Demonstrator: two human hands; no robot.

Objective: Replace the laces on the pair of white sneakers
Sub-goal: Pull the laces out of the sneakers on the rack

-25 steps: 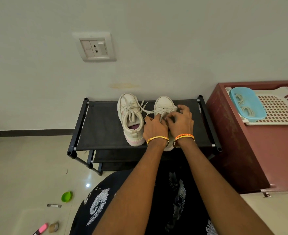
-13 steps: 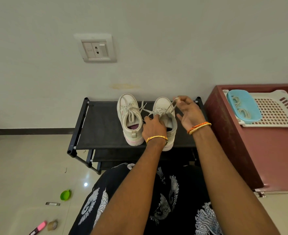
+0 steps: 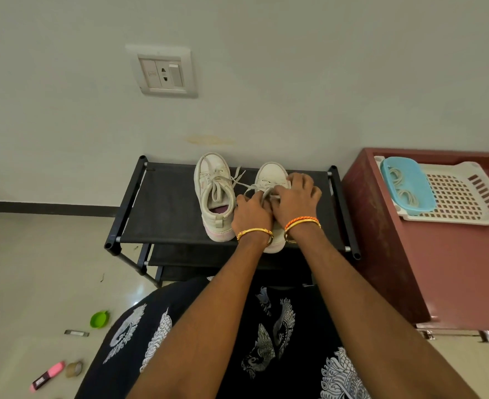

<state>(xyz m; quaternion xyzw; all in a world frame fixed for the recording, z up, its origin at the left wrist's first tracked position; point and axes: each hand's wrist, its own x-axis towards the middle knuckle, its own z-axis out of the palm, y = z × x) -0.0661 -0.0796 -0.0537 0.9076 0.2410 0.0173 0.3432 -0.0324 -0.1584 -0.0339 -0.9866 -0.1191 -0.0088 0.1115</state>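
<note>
A: Sneakers first. Where are yours?

B: Both stand side by side on the top shelf of the black shoe rack (image 3: 162, 208), toes toward the wall. The left sneaker (image 3: 215, 197) is laced and tied in a bow, its opening facing you. The right sneaker (image 3: 271, 180) is mostly hidden under your hands; only its toe and a bit of its heel show.

A: And what are your hands doing?

B: Your left hand (image 3: 252, 213) sits over the middle of the right sneaker with its fingers curled, pinching the lace (image 3: 256, 189). Your right hand (image 3: 296, 197) lies just beside it, nearly touching, its fingers curled down over the tongue area and also gripping that lace. Loose strands of it run out leftward toward the other shoe.

A: Anything on your wrists?

B: A gold bangle (image 3: 255, 233) on the left, an orange and gold band (image 3: 302, 223) on the right.

A: Where are the spare laces?

B: To your right, a blue tray (image 3: 404, 165) rests on a white perforated basket (image 3: 467, 197) atop the reddish cabinet (image 3: 453, 269). Pale coiled laces (image 3: 404, 194) lie inside that tray, well apart from the shoes.

A: And the floor?

B: On your left lie a green lid (image 3: 99, 319), a pink highlighter (image 3: 47, 375) and a small tape roll (image 3: 74, 369). A switch plate (image 3: 162, 72) is set in the wall above the rack.
</note>
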